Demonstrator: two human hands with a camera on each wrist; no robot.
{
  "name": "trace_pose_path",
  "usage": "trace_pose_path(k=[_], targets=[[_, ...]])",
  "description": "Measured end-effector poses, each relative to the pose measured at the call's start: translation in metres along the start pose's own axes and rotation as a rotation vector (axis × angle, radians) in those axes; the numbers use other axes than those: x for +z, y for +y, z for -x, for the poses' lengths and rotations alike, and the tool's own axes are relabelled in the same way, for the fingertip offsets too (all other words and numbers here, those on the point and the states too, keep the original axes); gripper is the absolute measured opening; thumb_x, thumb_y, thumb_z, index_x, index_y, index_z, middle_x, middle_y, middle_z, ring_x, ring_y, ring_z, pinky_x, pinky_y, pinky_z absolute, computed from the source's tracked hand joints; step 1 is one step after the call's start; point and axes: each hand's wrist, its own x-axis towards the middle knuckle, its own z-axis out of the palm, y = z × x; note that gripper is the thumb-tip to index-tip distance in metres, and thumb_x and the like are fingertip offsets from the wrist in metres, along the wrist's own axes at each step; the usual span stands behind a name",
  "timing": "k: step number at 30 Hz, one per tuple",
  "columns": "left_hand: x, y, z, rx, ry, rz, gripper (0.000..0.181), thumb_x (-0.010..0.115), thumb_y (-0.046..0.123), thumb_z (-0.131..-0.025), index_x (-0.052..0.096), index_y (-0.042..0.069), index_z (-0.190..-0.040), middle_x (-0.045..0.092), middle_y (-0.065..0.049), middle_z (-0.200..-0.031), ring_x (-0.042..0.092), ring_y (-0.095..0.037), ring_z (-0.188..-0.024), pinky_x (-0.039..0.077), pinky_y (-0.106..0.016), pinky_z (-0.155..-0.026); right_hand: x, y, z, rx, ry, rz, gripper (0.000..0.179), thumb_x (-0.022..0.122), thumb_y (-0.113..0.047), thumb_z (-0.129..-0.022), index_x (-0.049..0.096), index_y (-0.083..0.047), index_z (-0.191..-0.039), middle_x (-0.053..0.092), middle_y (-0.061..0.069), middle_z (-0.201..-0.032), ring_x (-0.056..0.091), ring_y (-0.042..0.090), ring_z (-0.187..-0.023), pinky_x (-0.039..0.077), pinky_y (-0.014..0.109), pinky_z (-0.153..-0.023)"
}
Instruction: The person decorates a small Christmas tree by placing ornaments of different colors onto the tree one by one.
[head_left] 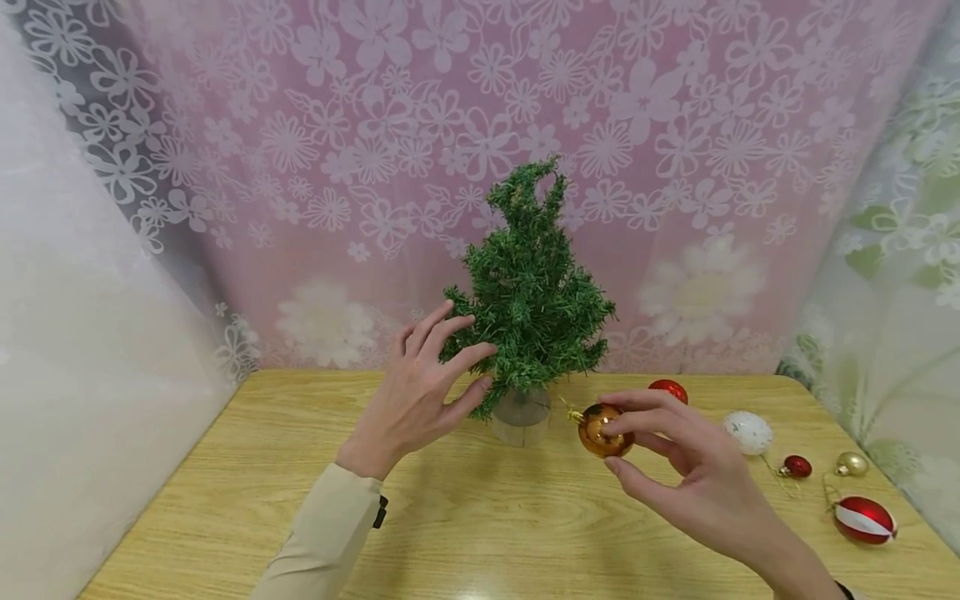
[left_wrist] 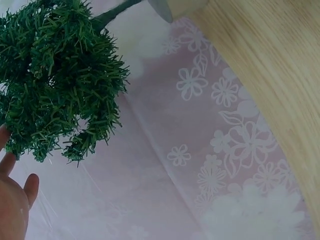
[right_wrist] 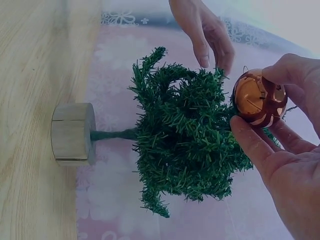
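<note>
Right hand (head_left: 693, 479): its grip is pinching the shiny copper ball with the thumb and fingers.
Shiny copper ball (head_left: 596, 440): up in the right hand, low by the tree's right side; its gold top points at the tree. I can't tell if it touches a branch.
Left hand (head_left: 416, 387): its grip is let go, with nothing in it. The fingers are spread by the tree's left side; I can't tell if they touch it.
Surface (head_left: 450, 521): wood, under all of it.
Waiting on the right, near to far: striped red ornament (head_left: 865, 522), little dark red ball (head_left: 797, 467), little gold ball (head_left: 852, 464), white ball (head_left: 748, 432), red ball (head_left: 668, 389).
Wooden base (right_wrist: 73, 134): round; it holds the tree's stem.
Boxes or bowls: none that I can see.
Green tree (head_left: 525, 292): stands up on its base. I see no ball hung on it.
How far along: it looks like the start; one ball is picked up, five still lie there.
Pink flower cloth (head_left: 450, 108): hangs at the back.
</note>
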Motion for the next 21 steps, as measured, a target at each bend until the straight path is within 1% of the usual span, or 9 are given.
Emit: trace_pose_path(k=[4,7,10,14,17,21], targets=[[0.001,0.002,0.000,-0.010,0.036,0.036,0.035,0.066,0.034,-0.099,0.064,0.027,-0.133,0.055,-0.011,-0.147,0.038,-0.036,-0.150,0.037,-0.060,-0.111,0.001,-0.001,-0.002,0.003,-0.012,0.003,0.051,0.069,0.028,-0.077,0.067,0.000,-0.119,0.059,0.006,-0.139,0.060,0.010,-0.129,0.056,0.020,-0.095],[0.001,0.006,0.001,-0.015,0.073,0.074,0.035,0.065,0.033,-0.099,0.064,0.025,-0.134,0.055,-0.012,-0.147,0.038,-0.036,-0.150,0.036,-0.060,-0.111,0.001,-0.001,-0.003,-0.001,-0.015,0.004,0.051,0.069,0.028,-0.077,0.066,0.000,-0.120,0.059,0.005,-0.140,0.059,0.010,-0.129,0.056,0.020,-0.095],[0.000,0.013,0.004,-0.001,0.123,0.118,0.033,0.061,0.035,-0.102,0.067,0.022,-0.131,0.056,-0.014,-0.145,0.041,-0.038,-0.147,0.036,-0.060,-0.111,0.001,0.000,-0.003,0.001,-0.017,0.000,0.051,0.068,0.028,-0.077,0.066,0.000,-0.120,0.059,0.005,-0.140,0.059,0.010,-0.129,0.056,0.020,-0.095],[-0.001,0.026,0.010,0.037,0.173,0.156,0.033,0.055,0.038,-0.105,0.069,0.018,-0.126,0.059,-0.015,-0.141,0.047,-0.040,-0.141,0.039,-0.058,-0.106,0.001,-0.001,-0.003,0.002,-0.023,-0.010,0.051,0.069,0.028,-0.078,0.066,0.000,-0.121,0.059,0.006,-0.140,0.061,0.011,-0.127,0.057,0.021,-0.094],[-0.001,0.036,0.015,0.052,0.181,0.164,0.031,0.054,0.037,-0.105,0.070,0.018,-0.124,0.061,-0.013,-0.139,0.050,-0.038,-0.139,0.041,-0.056,-0.104,0.002,-0.001,-0.002,0.003,-0.030,-0.004,0.052,0.069,0.027,-0.078,0.067,-0.002,-0.121,0.060,0.008,-0.139,0.063,0.011,-0.125,0.057,0.021,-0.093],[-0.001,0.047,0.019,0.055,0.165,0.185,0.028,0.055,0.035,-0.105,0.070,0.020,-0.122,0.060,-0.010,-0.140,0.049,-0.034,-0.140,0.041,-0.053,-0.106,0.003,0.000,0.000,0.006,-0.039,0.008,0.053,0.070,0.026,-0.078,0.067,-0.004,-0.121,0.060,0.008,-0.138,0.063,0.010,-0.124,0.057,0.021,-0.093]])
